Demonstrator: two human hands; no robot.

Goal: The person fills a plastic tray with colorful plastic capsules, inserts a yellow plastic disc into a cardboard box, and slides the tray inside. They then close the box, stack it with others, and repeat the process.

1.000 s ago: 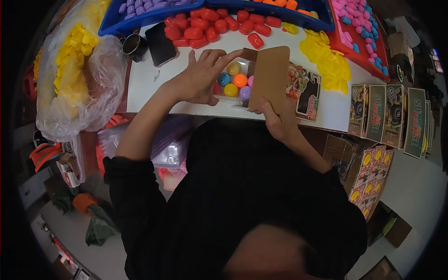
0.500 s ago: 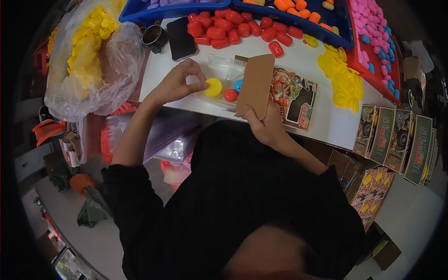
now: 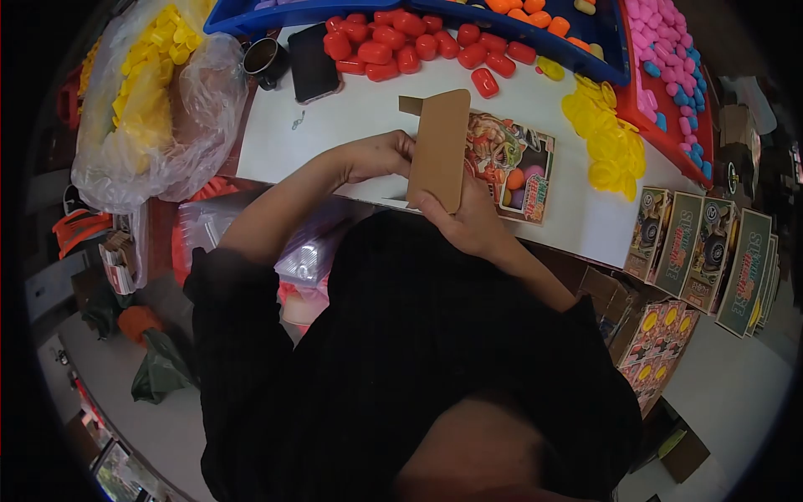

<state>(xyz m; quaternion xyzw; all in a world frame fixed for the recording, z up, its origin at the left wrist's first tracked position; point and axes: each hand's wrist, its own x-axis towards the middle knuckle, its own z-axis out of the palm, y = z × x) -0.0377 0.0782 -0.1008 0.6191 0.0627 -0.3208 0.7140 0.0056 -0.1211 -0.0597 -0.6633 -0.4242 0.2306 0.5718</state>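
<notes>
A printed cardboard box [image 3: 502, 151] lies on the white table, its plain brown end flap [image 3: 441, 146] standing up on the left. My right hand [image 3: 468, 219] is closed around the box's near edge, thumb pressed against the flap. Coloured balls [image 3: 519, 191] show through the cut-out window in the printed face. At the open left end is my left hand [image 3: 381, 159], fingers curled inward, their tips hidden behind the flap. Whatever they grip or press there cannot be made out. The clear plastic tray is out of sight.
Red capsules [image 3: 389, 38], a black phone [image 3: 315, 63] and a dark cup [image 3: 265, 63] stand at the back. Yellow discs [image 3: 606, 138] are piled right, beside a red tray [image 3: 707, 142]. A blue tray [image 3: 619, 63] lies behind. Left is a plastic bag [image 3: 209, 109]; lower right, stacked boxes [image 3: 682, 243].
My left hand has moved right to the box opening. The clear tray with its balls has gone from view on the left, and balls now show in the box window.
</notes>
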